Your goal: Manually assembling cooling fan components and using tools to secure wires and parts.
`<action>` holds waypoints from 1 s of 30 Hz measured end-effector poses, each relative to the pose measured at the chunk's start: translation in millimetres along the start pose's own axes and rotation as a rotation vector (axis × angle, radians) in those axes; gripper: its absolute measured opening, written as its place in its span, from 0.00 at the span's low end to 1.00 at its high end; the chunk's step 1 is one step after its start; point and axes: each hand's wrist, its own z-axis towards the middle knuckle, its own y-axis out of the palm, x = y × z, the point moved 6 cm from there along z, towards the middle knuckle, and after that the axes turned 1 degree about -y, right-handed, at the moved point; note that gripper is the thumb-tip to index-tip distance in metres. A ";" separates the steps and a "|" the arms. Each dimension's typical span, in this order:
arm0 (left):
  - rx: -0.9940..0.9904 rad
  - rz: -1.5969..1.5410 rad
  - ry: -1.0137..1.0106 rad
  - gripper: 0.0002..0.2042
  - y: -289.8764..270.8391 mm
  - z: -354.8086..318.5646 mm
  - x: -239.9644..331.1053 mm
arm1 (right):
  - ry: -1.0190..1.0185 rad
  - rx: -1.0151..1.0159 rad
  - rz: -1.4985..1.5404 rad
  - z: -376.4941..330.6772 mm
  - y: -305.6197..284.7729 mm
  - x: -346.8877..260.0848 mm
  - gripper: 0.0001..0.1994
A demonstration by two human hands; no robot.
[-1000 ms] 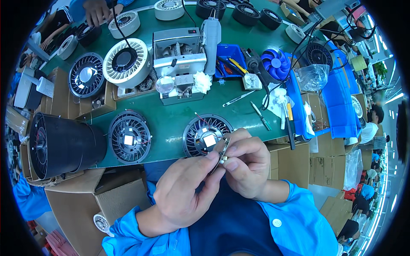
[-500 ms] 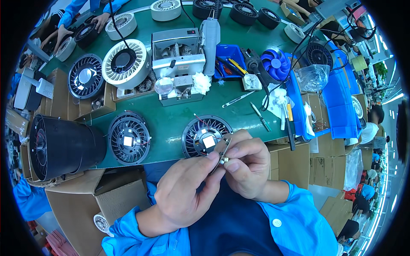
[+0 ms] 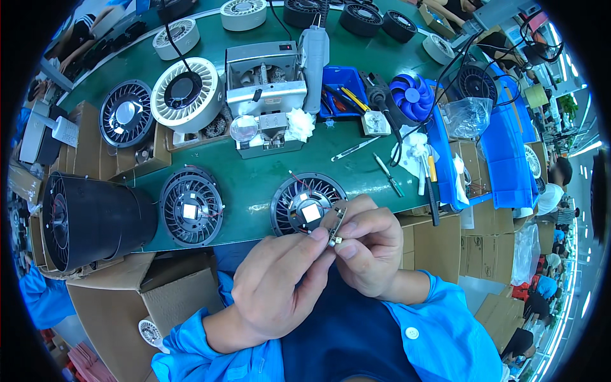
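Note:
Between my two hands is a small circuit board [image 3: 338, 226], seen nearly edge-on, with a pale connector at its lower end. My left hand [image 3: 277, 280] pinches its lower part between thumb and forefinger. The fingers of my right hand [image 3: 370, 245] are closed on the board's other side, thumb by the connector. Just behind my hands lies a black round fan unit [image 3: 298, 197] with a white square pad at its centre, partly hidden by my fingers. A similar fan unit [image 3: 191, 210] lies to its left.
A black cylindrical housing [image 3: 108, 219] stands at the table's left edge, above an open cardboard box [image 3: 108, 318]. Further back are a metal soldering-type device [image 3: 266, 83], a blue tool tray [image 3: 344, 79], a screwdriver [image 3: 388, 175] and a blue fan [image 3: 410, 95].
The board has tilted slightly in my fingers, showing more of its face; my hands stay almost in place. At the far left, another person's hands have drawn back from the fans.

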 end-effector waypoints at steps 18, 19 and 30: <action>0.001 0.017 0.042 0.19 0.3 1.7 0.9 | 0.349 0.093 0.133 -1.5 3.8 0.2 0.08; 0.007 0.019 0.028 0.19 0.0 1.9 0.7 | 0.349 0.094 0.133 -1.1 4.6 -1.1 0.08; 0.073 0.103 0.066 0.21 -3.0 -0.1 2.4 | 0.423 0.122 0.219 -3.2 8.2 1.9 0.08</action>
